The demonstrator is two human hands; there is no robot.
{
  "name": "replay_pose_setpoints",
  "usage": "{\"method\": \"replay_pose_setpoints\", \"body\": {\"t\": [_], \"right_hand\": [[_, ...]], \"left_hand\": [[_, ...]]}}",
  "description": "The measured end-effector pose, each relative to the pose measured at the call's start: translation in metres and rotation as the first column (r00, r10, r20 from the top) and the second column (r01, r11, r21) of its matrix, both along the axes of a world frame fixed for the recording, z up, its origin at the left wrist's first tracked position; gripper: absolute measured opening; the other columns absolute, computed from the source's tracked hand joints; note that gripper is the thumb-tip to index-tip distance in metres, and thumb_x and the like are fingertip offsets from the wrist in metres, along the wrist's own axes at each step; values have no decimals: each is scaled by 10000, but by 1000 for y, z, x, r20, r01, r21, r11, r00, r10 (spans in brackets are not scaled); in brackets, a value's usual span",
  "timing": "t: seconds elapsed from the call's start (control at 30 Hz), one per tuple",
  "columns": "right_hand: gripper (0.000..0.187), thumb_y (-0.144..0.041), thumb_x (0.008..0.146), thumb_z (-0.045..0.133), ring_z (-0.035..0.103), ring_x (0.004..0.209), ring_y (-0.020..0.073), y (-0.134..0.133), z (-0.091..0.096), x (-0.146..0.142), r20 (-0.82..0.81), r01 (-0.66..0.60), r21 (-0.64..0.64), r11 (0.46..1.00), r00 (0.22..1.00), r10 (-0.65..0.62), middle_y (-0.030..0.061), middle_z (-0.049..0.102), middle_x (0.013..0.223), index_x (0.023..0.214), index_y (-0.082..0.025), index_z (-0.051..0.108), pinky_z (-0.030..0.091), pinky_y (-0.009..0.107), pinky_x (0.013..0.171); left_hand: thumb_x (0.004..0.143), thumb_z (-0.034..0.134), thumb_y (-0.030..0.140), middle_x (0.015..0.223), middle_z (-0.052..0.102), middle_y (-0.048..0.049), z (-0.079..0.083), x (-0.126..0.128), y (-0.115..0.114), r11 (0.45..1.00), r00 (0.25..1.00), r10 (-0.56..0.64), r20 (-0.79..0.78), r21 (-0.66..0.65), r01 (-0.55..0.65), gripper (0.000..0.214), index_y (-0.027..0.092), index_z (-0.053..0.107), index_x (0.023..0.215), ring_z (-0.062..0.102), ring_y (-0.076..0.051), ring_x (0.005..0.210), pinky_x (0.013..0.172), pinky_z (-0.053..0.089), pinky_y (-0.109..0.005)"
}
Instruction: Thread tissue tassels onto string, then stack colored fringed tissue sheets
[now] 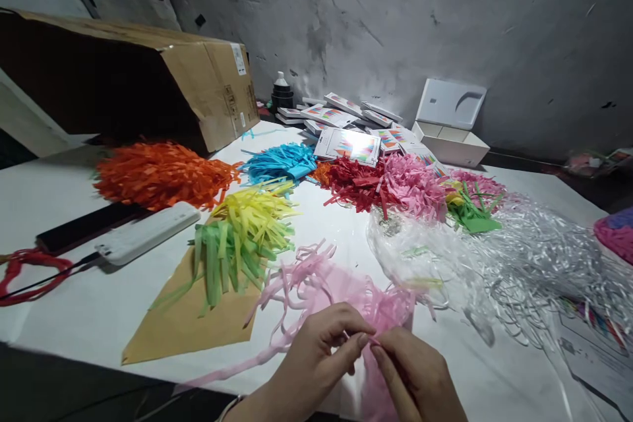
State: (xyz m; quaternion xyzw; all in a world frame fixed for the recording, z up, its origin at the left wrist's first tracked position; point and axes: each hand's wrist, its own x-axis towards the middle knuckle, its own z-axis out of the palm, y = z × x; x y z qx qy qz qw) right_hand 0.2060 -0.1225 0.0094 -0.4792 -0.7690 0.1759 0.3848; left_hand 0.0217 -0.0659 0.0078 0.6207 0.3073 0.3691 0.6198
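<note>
At the front of the table, my left hand (324,359) pinches a bit of pink tissue paper between thumb and forefinger. My right hand (413,366) is closed on the same pink piece, its fingertips nearly touching the left ones. The pink tissue paper (341,283), fringed into thin strips, spreads behind and below both hands. One long pink strip trails off to the left. Beyond my left hand lie a yellow tissue tassel (260,211) and a green tissue tassel (225,254), resting partly on a tan paper sheet (198,333).
An orange fringe pile (163,175), blue tassels (281,161), red tassels (359,181) and pink tassels (415,184) line the back. A cardboard box (212,92), flat packages (349,145) and a white box (452,142) stand behind. Silver strands (548,257) and a clear plastic bag (435,257) lie right.
</note>
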Motion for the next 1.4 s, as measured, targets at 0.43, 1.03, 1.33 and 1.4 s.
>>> {"method": "replay_pose_setpoints", "body": {"t": [0.43,1.03,1.33,1.4], "right_hand": [[104,-229,1019,508,673,746,143,1,-11,-15,17,-31,-45,999,999,32,5,692,856,1067,-237,600,507,223,675],[322,-299,1018,489,652,1138,208,21,-24,-45,89,-5,149,989,996,-8,108,689,1209,1313,-177,529,536,286,971],[287,-78,996,418,685,1114,224,21,-71,-39,352,-45,398,916,930,-108,93,749,1127,1098,-145,678,516,399,1044],[289,-85,1010,406,694,1109,204,17,-71,-28,356,-83,441,894,930,-89,96,764,1085,1079,-130,684,507,363,1060]], "left_hand": [[777,742,276,577,623,-18,4,-19,1,969,998,34,-43,-244,-43,161,124,729,727,589,-130,540,559,474,-224],[924,641,355,724,633,23,27,-120,26,635,627,770,-117,230,-737,152,204,640,946,607,-131,583,589,556,-260],[942,536,152,1125,668,-54,-2,-89,37,534,705,629,-328,841,-85,205,237,623,1108,627,-203,1065,947,519,-325],[917,570,99,1137,700,0,-21,-60,22,634,793,262,-550,717,288,279,273,623,1128,639,-148,1022,927,506,-238]]}}
